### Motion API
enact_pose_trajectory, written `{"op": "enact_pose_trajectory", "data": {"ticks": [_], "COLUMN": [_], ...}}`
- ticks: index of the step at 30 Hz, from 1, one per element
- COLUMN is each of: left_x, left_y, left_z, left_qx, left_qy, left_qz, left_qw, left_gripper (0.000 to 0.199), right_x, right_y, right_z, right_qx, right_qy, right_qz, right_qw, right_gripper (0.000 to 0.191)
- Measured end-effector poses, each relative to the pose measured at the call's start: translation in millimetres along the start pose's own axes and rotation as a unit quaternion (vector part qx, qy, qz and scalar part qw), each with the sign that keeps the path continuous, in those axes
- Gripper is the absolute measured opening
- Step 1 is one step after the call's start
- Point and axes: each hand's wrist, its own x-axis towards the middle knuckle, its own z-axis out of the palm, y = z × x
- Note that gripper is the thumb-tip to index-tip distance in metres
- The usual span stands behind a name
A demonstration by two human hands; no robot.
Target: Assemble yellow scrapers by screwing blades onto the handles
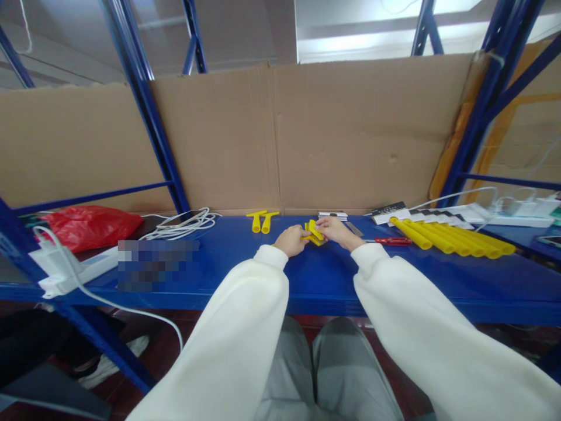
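Just above the blue tabletop, a yellow plastic scraper (314,233) is held between both hands, its jaw-like head partly covered by fingers. My left hand (291,240) is closed around its left side. On the other side, the fingers of my right hand (333,230) pinch the upper right part of the head; whether they also hold a small piece cannot be seen. Right of that hand lie a thin metal blade (354,229) and a red-handled screwdriver (393,241). Two more yellow scrapers (266,223) with T-shaped heads rest behind my left hand.
A row of yellow tube handles (456,238) lies at the right, beside a black-and-white packet (388,213). A small stack of flat pieces (332,215) lies near the cardboard wall (363,134). Leftward are coiled white cable (193,223), a red bag (94,227) and a power strip (92,266).
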Motion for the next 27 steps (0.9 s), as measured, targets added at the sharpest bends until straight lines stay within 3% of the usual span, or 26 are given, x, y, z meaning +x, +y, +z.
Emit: {"op": "enact_pose_trajectory", "data": {"ticks": [3, 9, 17, 21, 27], "left_x": [0.2, -0.1, -0.3, -0.3, -0.6], "left_y": [-0.8, -0.9, -1.6, -1.8, -0.8], "left_z": [0.2, 0.2, 0.8, 1.4, 1.1], "left_qx": [0.003, 0.002, -0.004, -0.006, 0.004], "left_qy": [0.001, 0.007, 0.019, 0.022, 0.023], "left_qz": [0.007, 0.007, 0.001, -0.003, -0.013], "left_qw": [1.000, 1.000, 1.000, 1.000, 1.000], "left_gripper": [0.033, 0.033, 0.032, 0.032, 0.034], "right_x": [0.6, 2.3, 1.4, 0.8, 0.7], "right_y": [0.6, -0.1, -3.9, -6.7, -5.5], "right_z": [2.1, 2.5, -0.7, -1.7, -4.4], "right_qx": [-0.031, -0.176, -0.265, -0.295, -0.348], "right_qy": [0.019, 0.040, -0.006, -0.047, -0.061], "right_qz": [-0.020, -0.133, -0.203, -0.216, -0.234], "right_qw": [0.999, 0.975, 0.943, 0.929, 0.906], "right_gripper": [0.011, 0.012, 0.022, 0.026, 0.026]}}
